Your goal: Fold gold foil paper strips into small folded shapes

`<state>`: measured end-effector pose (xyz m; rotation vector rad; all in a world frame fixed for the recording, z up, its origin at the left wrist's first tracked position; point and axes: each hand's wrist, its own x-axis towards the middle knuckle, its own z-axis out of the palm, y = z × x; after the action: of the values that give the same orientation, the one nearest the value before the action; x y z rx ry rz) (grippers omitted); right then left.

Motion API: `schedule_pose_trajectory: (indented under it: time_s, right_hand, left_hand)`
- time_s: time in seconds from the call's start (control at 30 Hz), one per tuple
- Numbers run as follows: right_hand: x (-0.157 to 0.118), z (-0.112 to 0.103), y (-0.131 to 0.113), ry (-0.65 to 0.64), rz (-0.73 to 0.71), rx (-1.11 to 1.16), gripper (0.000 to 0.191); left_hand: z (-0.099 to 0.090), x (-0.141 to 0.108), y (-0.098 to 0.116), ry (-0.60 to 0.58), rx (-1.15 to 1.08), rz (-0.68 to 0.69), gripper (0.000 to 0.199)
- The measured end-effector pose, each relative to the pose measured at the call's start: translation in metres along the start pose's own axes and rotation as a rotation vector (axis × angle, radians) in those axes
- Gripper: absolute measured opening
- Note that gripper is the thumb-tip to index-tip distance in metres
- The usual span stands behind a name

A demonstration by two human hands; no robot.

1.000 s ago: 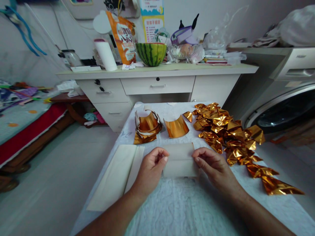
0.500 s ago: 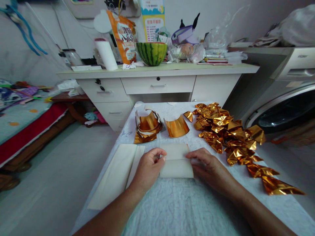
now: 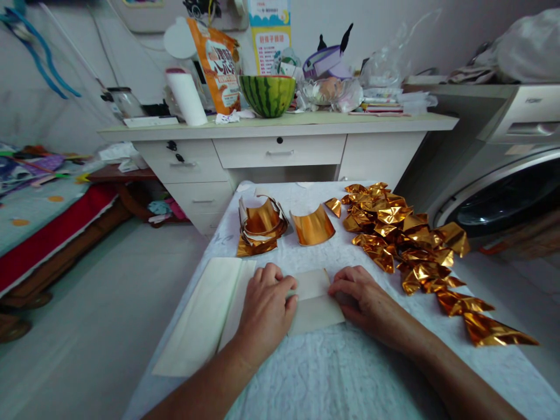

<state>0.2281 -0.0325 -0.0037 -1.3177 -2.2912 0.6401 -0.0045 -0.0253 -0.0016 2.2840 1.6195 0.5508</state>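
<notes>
A small pale sheet of paper point(image 3: 315, 312) with a crease across it lies before me on the cloth-covered table point(image 3: 306, 373). My left hand point(image 3: 269, 306) has its fingers curled on the sheet's left edge. At the right edge my right hand point(image 3: 361, 297) pinches the paper between thumb and fingers. Left of my left hand lie larger pale paper sheets point(image 3: 201, 318). Beyond my hands stand a curled stack of gold foil paper point(image 3: 261, 224) and a single curved gold sheet point(image 3: 314, 226). Folded gold foil pieces point(image 3: 394, 216) are heaped to the right.
A white desk point(image 3: 280, 131) stands behind the table, bearing a cut watermelon point(image 3: 268, 96), an orange snack bag point(image 3: 217, 70) and a paper roll point(image 3: 187, 96). A washing machine point(image 3: 503, 151) is at the right, a bed point(image 3: 48, 227) at the left.
The creased paper has come slightly nearer to me and turned a little. My left hand has curled over its left edge, while my right hand keeps its pinch on the right.
</notes>
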Motion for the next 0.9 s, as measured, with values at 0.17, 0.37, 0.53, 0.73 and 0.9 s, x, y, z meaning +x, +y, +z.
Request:
schedule_pose_trajectory:
  time_s: [0.17, 0.37, 0.53, 0.73, 0.9]
  right_hand:
    - [-0.002, -0.007, -0.007, -0.074, 0.016, 0.019, 0.041]
    - [-0.004, -0.013, -0.010, -0.130, -0.037, 0.033, 0.044]
    - [-0.003, -0.015, -0.012, -0.157, -0.066, 0.035, 0.030]
    - [0.002, -0.009, -0.009, -0.107, -0.091, 0.081, 0.017]
    - [0.005, 0.000, -0.009, -0.045, 0.001, 0.087, 0.018]
  left_hand:
    - [0.006, 0.002, -0.002, -0.053, -0.148, 0.209, 0.034]
    - [0.014, 0.004, -0.005, -0.207, -0.244, 0.297, 0.043]
    - [0.005, 0.003, -0.002, -0.224, -0.289, 0.267, 0.027]
    - [0.003, 0.000, 0.001, -0.238, -0.268, 0.239, 0.060]
    - [0.001, 0.003, 0.002, -0.223, -0.324, 0.161, 0.014]
